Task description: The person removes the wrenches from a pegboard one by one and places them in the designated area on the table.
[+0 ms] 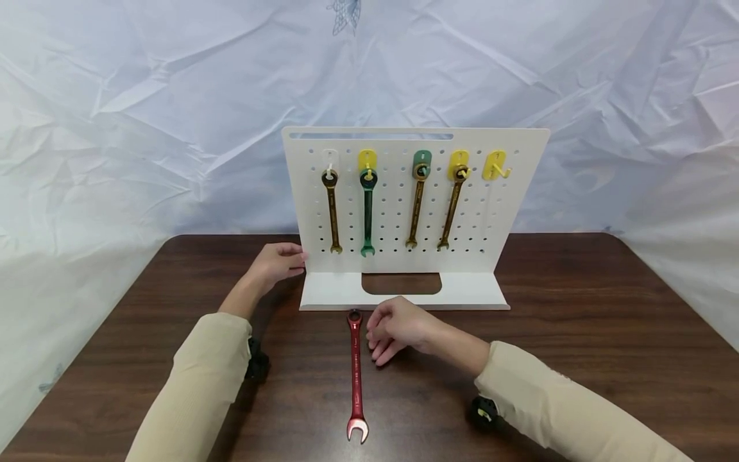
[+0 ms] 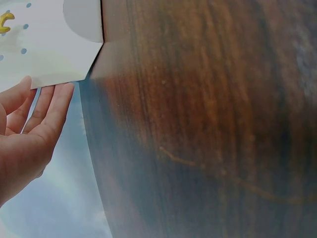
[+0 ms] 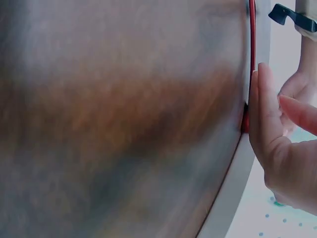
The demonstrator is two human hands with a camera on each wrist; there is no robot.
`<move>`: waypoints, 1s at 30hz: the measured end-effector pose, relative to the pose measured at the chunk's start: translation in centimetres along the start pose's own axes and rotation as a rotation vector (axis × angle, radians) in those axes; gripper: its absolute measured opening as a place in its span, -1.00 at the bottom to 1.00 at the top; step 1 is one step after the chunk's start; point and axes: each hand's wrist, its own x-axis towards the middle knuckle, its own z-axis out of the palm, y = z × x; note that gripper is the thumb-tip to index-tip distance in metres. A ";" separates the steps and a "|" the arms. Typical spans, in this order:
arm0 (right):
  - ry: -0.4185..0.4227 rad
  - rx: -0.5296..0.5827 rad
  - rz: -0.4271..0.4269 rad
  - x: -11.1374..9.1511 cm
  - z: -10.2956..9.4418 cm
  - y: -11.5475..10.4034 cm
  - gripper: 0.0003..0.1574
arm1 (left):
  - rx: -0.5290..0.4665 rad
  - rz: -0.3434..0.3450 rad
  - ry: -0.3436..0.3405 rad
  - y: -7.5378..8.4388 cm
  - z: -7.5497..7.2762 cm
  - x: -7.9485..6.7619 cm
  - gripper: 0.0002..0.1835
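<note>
A red combination wrench (image 1: 356,372) lies lengthwise on the table, ring end toward the white pegboard (image 1: 395,263), open jaw toward me. My right hand (image 1: 398,328) hovers just right of its ring end, fingers loosely bent and holding nothing; the right wrist view shows the red wrench (image 3: 252,34) beyond the fingers. At the board's left edge, my left hand (image 1: 277,264) holds the rim, with the thumb in front and the other fingertips partly hidden behind it, as the left wrist view shows for the left hand (image 2: 34,126).
On the board hang a bronze wrench (image 1: 333,215), a green wrench (image 1: 367,215) and two more bronze wrenches, one on a green hook (image 1: 423,157). The far-right yellow hook (image 1: 495,165) carries nothing. Pale wrinkled sheeting (image 1: 173,115) stands behind the dark wooden table (image 1: 577,308).
</note>
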 end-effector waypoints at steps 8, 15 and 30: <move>0.023 -0.064 -0.032 -0.2 -1.9 -0.7 -0.78 | 0.007 -0.003 -0.007 -0.2 0.0 0.0 -0.63; 0.089 -0.083 -0.048 -0.5 -3.7 -1.5 -0.74 | 0.001 0.012 -0.013 0.0 -0.1 0.0 -0.63; 0.177 -0.143 -0.108 -1.9 -8.0 -3.7 -0.78 | 0.007 0.026 -0.020 -0.1 -0.1 0.0 -0.64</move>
